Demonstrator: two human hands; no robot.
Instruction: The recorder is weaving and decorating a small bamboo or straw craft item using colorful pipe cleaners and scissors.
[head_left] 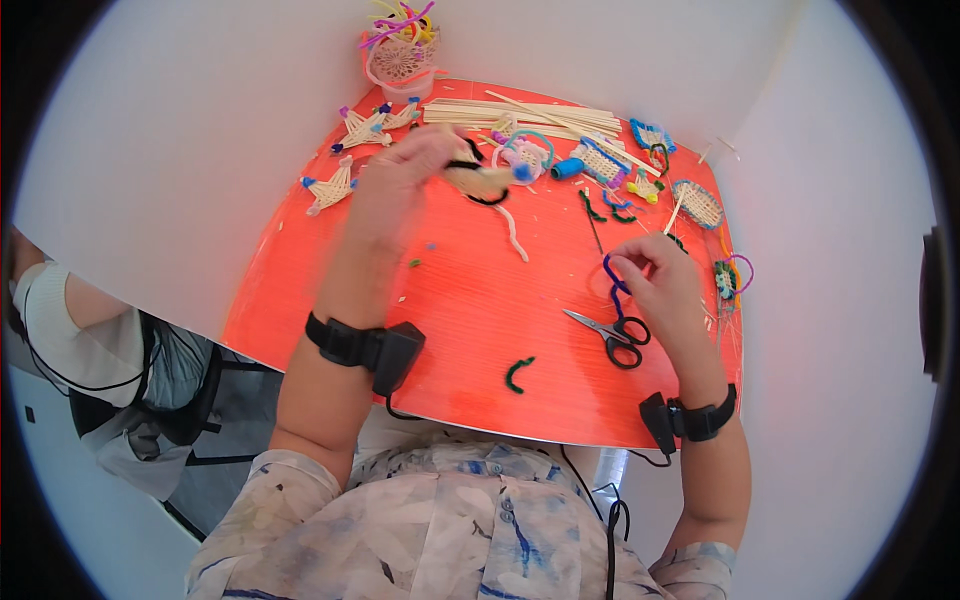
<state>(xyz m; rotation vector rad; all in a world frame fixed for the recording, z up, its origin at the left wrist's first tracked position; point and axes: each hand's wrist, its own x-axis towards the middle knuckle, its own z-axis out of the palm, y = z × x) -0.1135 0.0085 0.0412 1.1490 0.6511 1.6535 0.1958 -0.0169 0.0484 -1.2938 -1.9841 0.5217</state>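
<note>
My left hand (408, 172), smeared by motion, is raised over the far middle of the red table. Its fingers are closed on a small cream woven piece (478, 180) with black fuzzy edging and a blue spot at one end; the blur hides its exact shape. Over the right side of the table, my right hand (658, 280) pinches a dark blue-purple pipe cleaner (614, 292), which hangs in a curve. Just below that hand lies a pair of black-handled scissors (622, 340), blades apart and pointing left. A white pipe cleaner (513, 232) rests near the woven piece.
Flat wooden sticks (520, 115) lie along the back edge of the table (450, 340). A pot of colourful pipe cleaners (400, 60) stands back left, near star-shaped woven pieces (362, 130). More woven pieces (698, 204) line the right side. A green pipe cleaner scrap (517, 376) lies in front.
</note>
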